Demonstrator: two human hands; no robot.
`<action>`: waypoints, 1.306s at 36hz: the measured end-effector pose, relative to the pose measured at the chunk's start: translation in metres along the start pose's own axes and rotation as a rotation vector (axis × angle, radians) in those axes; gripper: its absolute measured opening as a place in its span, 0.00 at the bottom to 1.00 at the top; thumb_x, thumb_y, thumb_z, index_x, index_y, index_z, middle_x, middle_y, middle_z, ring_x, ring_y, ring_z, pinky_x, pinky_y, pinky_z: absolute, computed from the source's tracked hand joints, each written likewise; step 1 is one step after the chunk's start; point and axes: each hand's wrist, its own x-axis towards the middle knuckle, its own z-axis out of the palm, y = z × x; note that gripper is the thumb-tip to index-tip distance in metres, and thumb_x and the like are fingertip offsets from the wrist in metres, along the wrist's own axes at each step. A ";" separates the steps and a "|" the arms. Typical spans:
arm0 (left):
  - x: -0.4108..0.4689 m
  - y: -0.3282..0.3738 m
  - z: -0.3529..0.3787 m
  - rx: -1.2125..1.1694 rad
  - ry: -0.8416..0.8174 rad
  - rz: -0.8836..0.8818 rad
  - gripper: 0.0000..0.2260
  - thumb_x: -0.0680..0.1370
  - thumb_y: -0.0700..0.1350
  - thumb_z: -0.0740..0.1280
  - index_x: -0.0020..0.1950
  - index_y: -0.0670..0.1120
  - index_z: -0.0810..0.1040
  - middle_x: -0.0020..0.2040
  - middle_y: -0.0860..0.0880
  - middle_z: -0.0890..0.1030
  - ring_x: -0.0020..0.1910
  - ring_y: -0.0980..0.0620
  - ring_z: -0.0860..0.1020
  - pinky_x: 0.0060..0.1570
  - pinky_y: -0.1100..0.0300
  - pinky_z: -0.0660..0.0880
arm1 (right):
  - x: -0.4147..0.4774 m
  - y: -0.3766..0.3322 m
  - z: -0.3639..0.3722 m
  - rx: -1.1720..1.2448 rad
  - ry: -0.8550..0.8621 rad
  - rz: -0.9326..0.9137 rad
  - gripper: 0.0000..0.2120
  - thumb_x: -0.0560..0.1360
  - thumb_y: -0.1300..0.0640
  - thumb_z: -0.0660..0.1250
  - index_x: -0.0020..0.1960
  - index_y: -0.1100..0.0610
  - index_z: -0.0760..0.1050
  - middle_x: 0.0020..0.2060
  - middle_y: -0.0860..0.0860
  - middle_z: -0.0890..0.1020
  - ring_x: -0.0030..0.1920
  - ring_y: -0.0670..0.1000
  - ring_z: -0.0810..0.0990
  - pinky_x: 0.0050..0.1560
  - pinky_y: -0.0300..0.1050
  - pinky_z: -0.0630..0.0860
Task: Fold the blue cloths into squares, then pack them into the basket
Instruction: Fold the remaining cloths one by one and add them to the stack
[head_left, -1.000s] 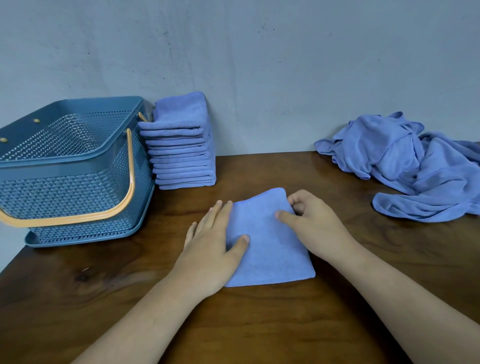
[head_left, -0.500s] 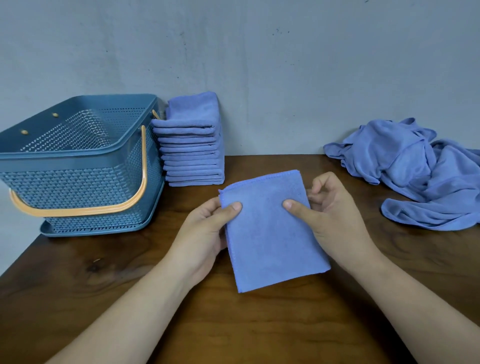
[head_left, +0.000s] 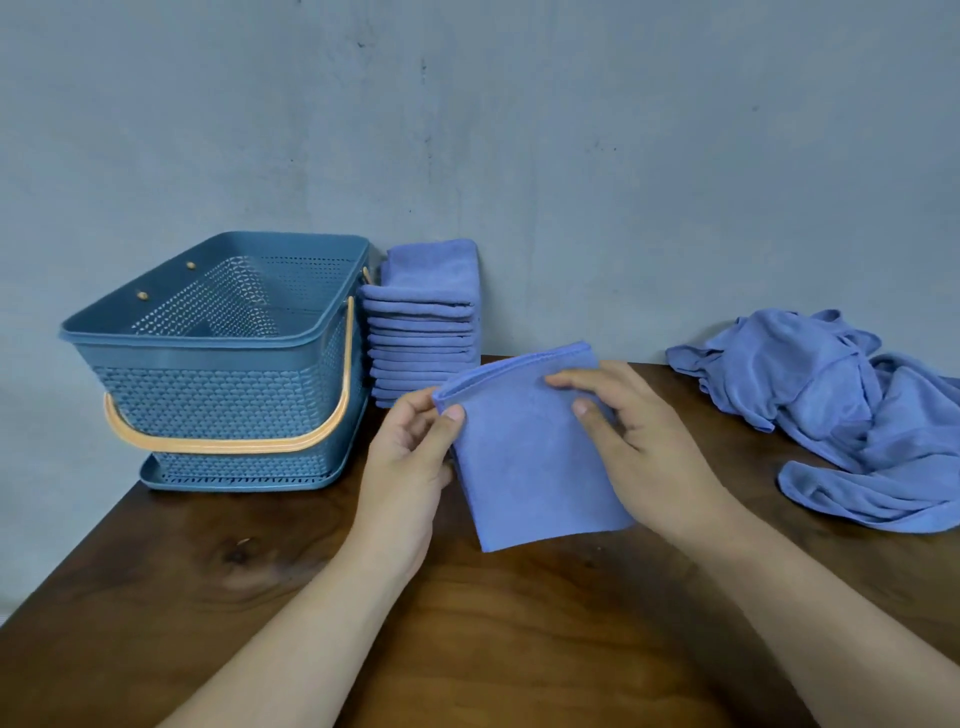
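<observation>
Cloth (head_left: 535, 457), folded into a rough square, is up between both hands over the middle of the table (head_left: 467, 634), and it's tilted a bit so the top edge slopes up to the right. Can't tell if the bottom edge touches the wood.

Left hand (head_left: 410, 467) pinches the top left corner, thumb on the front and the other fingers tucked behind. Right hand (head_left: 639, 447) grips the right side, thumb and forefinger lying on the front face near the top and the rest curled at the edge. Both forearms are bare and come in from the bottom of the view.

The cloth looks like soft blue microfibre with a stitched hem along the top. The table is dark brown wood with visible grain and a knot on the left.

Just behind the left hand there's one stack (head_left: 423, 332) of folded blue cloths against the wall (head_left: 519, 130), roughly a dozen layers, hard to count exactly. Right beside it on the left is one blue plastic basket (head_left: 218, 384), rectangular with perforated woven-look sides and a tan handle (head_left: 228, 444) hanging down across the front.

Well off to the right is one crumpled pile (head_left: 857, 415) of unfolded blue cloths. No idea how many are in it, they're all tangled. The wall is plain grey-blue with a few scuffs.
</observation>
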 end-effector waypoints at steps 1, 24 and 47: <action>0.002 0.002 -0.004 -0.025 0.007 0.012 0.09 0.81 0.41 0.71 0.61 0.44 0.79 0.56 0.45 0.86 0.56 0.48 0.83 0.60 0.42 0.75 | 0.006 -0.004 0.000 -0.025 -0.014 -0.028 0.16 0.87 0.57 0.60 0.69 0.42 0.79 0.59 0.39 0.77 0.53 0.48 0.79 0.55 0.39 0.73; 0.026 -0.006 -0.031 0.078 0.075 -0.049 0.12 0.83 0.40 0.70 0.67 0.48 0.78 0.60 0.47 0.85 0.61 0.46 0.84 0.62 0.42 0.81 | 0.290 -0.058 0.039 0.296 0.075 0.047 0.16 0.83 0.63 0.61 0.61 0.46 0.81 0.61 0.42 0.82 0.56 0.42 0.79 0.59 0.36 0.75; 0.030 -0.014 -0.037 0.215 -0.047 -0.038 0.25 0.70 0.58 0.73 0.65 0.51 0.78 0.60 0.51 0.85 0.60 0.48 0.84 0.62 0.43 0.80 | 0.296 0.012 0.094 -0.062 -0.064 0.306 0.22 0.78 0.56 0.68 0.72 0.50 0.76 0.67 0.52 0.79 0.62 0.54 0.79 0.58 0.44 0.75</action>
